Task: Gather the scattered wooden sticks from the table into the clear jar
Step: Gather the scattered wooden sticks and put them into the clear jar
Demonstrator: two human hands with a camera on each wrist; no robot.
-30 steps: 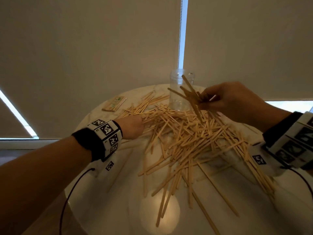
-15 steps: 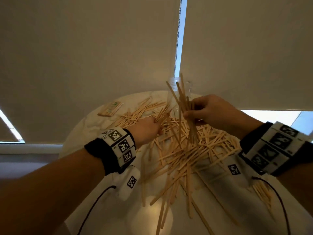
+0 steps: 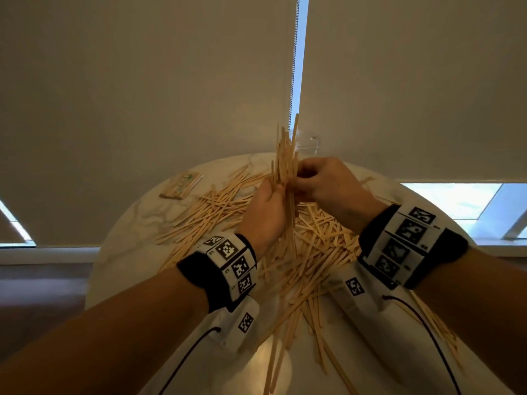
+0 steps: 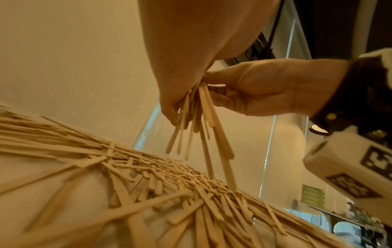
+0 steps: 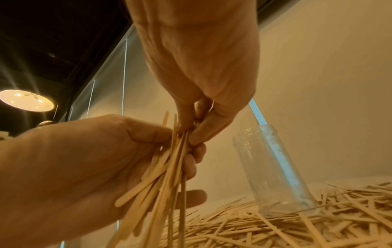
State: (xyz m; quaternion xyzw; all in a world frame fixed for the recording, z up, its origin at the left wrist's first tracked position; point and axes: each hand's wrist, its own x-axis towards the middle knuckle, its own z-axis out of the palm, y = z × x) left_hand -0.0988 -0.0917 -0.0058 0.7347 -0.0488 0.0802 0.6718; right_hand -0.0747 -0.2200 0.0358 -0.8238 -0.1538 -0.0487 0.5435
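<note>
Both hands meet above the middle of the round table [image 3: 122, 246]: the left hand [image 3: 266, 212] and right hand [image 3: 322, 183] curl their fingers around one upright bundle of sticks [image 3: 286, 155]. Loose wooden sticks [image 3: 313, 246] cover the tabletop; the clear jar [image 5: 275, 169] stands at the far edge.

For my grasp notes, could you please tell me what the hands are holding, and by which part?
Both the left hand and right hand grip one upright bundle of thin pale wooden sticks around its middle, ends free above and below.
</note>
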